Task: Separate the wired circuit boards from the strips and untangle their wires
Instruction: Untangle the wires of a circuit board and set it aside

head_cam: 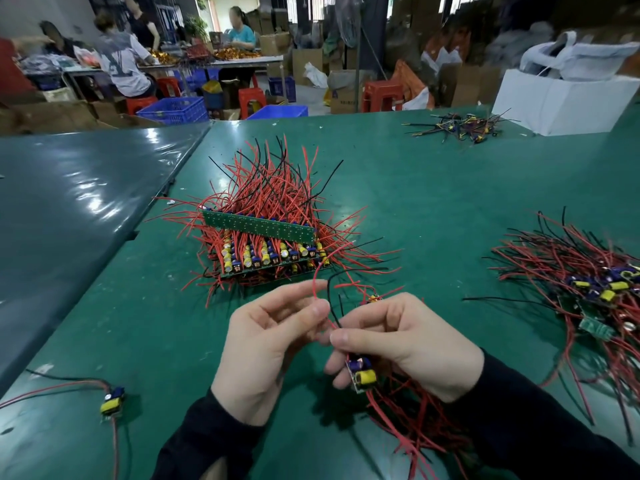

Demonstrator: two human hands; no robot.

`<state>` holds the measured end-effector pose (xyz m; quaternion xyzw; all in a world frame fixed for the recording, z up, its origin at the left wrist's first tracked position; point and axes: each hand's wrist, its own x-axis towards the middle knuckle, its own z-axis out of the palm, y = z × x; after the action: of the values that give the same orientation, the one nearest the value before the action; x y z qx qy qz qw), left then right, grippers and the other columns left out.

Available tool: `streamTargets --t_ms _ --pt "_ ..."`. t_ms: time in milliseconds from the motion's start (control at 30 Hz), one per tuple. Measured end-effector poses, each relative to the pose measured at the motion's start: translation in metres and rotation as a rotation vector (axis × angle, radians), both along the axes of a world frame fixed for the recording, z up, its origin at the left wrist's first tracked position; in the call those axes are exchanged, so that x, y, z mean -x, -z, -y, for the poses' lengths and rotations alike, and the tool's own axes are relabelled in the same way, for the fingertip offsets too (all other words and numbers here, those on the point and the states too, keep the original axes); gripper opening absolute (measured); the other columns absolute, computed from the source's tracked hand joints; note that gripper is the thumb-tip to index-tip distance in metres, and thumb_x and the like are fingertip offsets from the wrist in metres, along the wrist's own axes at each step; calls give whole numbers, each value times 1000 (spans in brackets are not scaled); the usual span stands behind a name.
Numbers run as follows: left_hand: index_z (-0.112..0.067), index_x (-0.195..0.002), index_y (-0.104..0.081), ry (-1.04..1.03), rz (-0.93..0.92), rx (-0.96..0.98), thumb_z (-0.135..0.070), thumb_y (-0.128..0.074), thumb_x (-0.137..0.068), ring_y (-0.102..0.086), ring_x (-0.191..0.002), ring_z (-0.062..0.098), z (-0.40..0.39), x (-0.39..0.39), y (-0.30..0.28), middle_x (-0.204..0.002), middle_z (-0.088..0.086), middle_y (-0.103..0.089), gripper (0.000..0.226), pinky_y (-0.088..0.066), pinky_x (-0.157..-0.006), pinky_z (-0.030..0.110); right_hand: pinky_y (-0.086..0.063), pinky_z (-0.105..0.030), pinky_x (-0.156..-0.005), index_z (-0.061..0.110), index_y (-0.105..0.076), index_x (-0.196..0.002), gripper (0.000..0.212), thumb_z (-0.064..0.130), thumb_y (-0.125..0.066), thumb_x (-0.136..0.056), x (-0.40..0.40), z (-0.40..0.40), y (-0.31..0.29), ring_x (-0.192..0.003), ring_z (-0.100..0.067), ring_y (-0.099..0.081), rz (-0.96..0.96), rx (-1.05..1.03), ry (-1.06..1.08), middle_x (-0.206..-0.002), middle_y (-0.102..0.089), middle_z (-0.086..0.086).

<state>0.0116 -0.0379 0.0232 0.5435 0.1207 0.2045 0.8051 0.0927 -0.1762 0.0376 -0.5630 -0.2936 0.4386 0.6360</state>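
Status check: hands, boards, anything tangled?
Left hand pinches red wire. Right hand grips separated board. Stack of strips waits ahead, wires tangled.

Factory workshop, workers [121, 60], crates [175, 110], cartons [306, 65]

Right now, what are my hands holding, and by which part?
The right hand grips a small wired circuit board by its upper end. The left hand pinches that board's red wire partway along, between thumb and fingers.

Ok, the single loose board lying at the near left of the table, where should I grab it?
Pinch the single board across its body from above, at the yellow and blue parts. Its wires run off left and down toward you, so the top is free.
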Motion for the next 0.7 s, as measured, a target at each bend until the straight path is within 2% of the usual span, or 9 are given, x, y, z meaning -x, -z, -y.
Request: streamTargets --t_ms 67,233,300,367,400,600,700 --pt "-8 -82 -77 43 -41 -19 -18 -76 -49 -61 -55 14 1 0 2 -64 10 -66 34 -52 -55 19 -53 -21 -53 9 -73 -72 12 20 -69 -69 0 -1 1 -55 -18 -68 17 14 29 -69 -71 -11" --pt "-14 -81 -78 -7 -39 -190 -27 -77 -51 -62 -64 16 2 1 3 -71 12 -71 32 -53 -63 20 -53 -24 -54 10 -74 -70 19 27 -73 -62 0 -2 2 -54 -18 -68 23 64 59 -68 -72 -11" --pt "-14 -80 -78 -29 -33 -231 -30 -76 -54 -58 -60 17 1 1 3 -66 11 -68 31 -51 -60 20 -53 -24 -53 9 -74 -70 18 25 -74 -63 1 -1 1 -53 -18 -68 14 86 51 -67 -71 -11" --pt "-14 -81 -78 -38 -25 -259 -31 -75 -56 -53 -57 16 0 1 3 -60 10 -63 31 -47 -56 18 -53 -24 -51 10 -73 -67 9 17 -73 -71 2 -1 1 -52 -19 -68 21 105 45 -65 -71 -12" --pt "-15 -82 -78 -28 -18 -261 -31 -75 -56 -51 -55 14 -1 1 2 -58 8 -62 31 -45 -54 17 -54 -23 -51 11 -73 -65 11 12 -71 -76 3 0 1 -51 -19 -67 33 111 43 -65 -71 -13" --pt "-9 -78 -77 27 17 -146 -24 -72 -56 -43 -41 8 -8 3 -3 -57 5 -61 27 -33 -38 14 -52 -22 -50 6 -68 -68 14 6 -68 -82 5 1 -3 -49 -19 -66 47 146 -53 -64 -70 -13" --pt "-4 -75 -76 -25 1 -271 -23 -74 -60 -45 -37 11 -8 2 -2 -51 7 -58 24 -36 -37 15 -51 -21 -49 3 -67 -66 17 2 -66 -83 9 1 -2 -47 -18 -65 49 166 -64 -62 -69 -13"
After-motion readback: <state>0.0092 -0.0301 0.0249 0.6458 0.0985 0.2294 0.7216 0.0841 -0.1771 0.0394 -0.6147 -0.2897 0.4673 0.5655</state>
